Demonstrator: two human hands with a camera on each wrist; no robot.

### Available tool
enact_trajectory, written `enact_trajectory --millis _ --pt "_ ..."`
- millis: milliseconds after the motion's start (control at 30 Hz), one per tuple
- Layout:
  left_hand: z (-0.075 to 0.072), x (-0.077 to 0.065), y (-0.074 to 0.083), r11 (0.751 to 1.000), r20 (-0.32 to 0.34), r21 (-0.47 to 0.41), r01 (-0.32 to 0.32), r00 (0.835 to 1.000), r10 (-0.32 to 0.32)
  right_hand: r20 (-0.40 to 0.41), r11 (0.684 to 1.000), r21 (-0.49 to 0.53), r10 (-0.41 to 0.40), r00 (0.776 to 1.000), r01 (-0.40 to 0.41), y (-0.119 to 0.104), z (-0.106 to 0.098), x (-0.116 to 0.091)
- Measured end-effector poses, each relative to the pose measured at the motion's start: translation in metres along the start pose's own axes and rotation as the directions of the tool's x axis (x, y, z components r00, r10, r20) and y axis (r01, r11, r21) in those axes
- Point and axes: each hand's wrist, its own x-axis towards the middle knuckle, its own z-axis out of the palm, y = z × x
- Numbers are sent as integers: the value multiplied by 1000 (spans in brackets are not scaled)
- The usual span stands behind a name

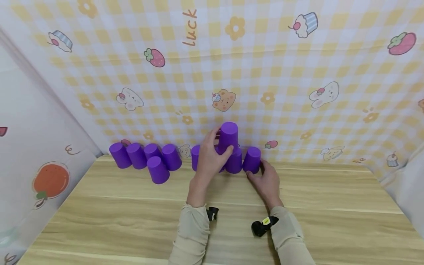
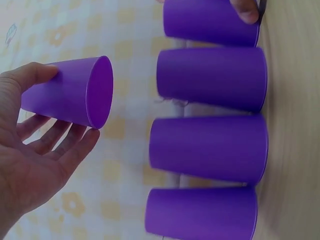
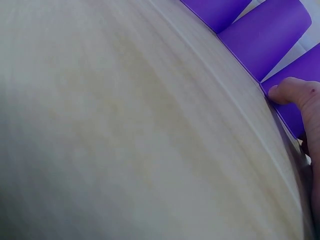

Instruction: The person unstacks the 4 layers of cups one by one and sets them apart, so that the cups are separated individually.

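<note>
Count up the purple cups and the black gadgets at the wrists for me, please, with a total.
Purple cups: 10 (5 grouped at the picture's left, 4 in the row that the right hand touches, 1 held up in the left hand)
Black wrist gadgets: 2
Total: 12

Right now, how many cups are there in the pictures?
10: left, four cups in a row and one in front; middle, four in a row, partly covered in the head view; one in the left hand, above that row. Any stacked inside would be hidden.
</note>
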Motion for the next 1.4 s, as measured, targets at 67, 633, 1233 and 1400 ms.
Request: enact_trajectory --millis 67,633,1233,1400 --pt "-6 0 -1 1000 -16 -8 -2 1000 2 7 1000 6 -1 1000 0 -1 -1 0" --pt "-62 -8 7 999 -127 6 32 991 -31 21 1000 15 17 1000 -17 1 0 0" --pt "-121 -20 -11 992 -281 92 83 958 -54 36 1000 3 13 999 -13 2 -2 2" --pt "-136 -26 -17 987 -315 90 134 944 -100 45 1000 3 20 999 -20 1 -1 1"
